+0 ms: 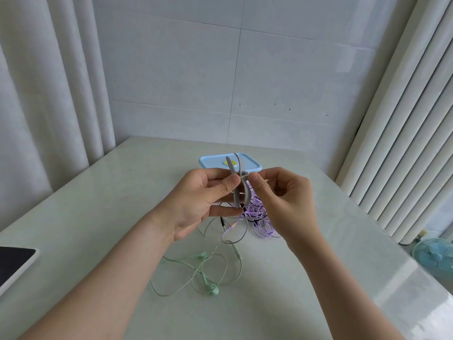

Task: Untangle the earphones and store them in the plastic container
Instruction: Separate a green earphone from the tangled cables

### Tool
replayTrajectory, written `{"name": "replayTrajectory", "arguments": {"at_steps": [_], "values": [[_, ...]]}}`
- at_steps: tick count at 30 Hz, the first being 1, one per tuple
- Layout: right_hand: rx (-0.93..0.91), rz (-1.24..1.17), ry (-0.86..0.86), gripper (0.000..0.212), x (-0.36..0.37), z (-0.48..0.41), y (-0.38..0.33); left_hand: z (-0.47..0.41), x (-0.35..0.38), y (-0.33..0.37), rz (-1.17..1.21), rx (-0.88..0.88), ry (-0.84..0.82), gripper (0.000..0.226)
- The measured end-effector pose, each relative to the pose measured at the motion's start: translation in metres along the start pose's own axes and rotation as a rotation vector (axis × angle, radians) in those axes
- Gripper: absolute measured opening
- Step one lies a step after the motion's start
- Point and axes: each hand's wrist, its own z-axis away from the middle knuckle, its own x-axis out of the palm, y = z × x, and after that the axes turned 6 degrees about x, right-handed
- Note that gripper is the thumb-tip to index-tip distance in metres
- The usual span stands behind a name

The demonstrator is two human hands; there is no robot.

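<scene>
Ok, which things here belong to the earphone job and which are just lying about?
Job: grey earphones, in left hand and right hand; purple earphones; green earphones; container, lid on.
Lying about: tablet; fan.

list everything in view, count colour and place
grey flat earphone band: one, grey, held up between both hands
purple earphone cable tangle: one, purple, on table under the hands
mint-green wired earphones: one set, green, on table nearest the person
blue-lidded plastic container: one, pale blue, far side of table, lid on
white-rimmed dark tablet: one, black, left table edge
small blue fan: one, blue, low at far right
left hand: grips the grey band
right hand: pinches thin wire beside the band
</scene>
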Motion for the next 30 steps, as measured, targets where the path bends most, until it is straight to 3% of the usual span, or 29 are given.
{"name": "replayTrajectory", "arguments": {"at_steps": [9,14,19,25,30], "values": [[0.063,0.054,-0.031,0.019,0.003,-0.002,0.007,-0.001,0.001,-0.001,-0.007,0.008,-0.027,0.03],[0.198,0.105,-0.004,0.017,0.001,-0.003,0.008,-0.001,0.002,-0.001,-0.01,0.033,-0.028,0.031],[0.321,0.126,-0.076,0.026,-0.001,0.0,0.005,-0.004,0.003,-0.001,-0.146,0.074,0.113,0.024],[0.385,0.152,-0.306,0.023,-0.004,0.004,-0.005,-0.007,0.005,-0.004,-0.123,0.074,0.332,0.017],[0.307,0.124,-0.438,0.019,-0.008,0.007,-0.018,-0.005,0.01,-0.011,-0.317,0.171,0.411,0.01]]}}
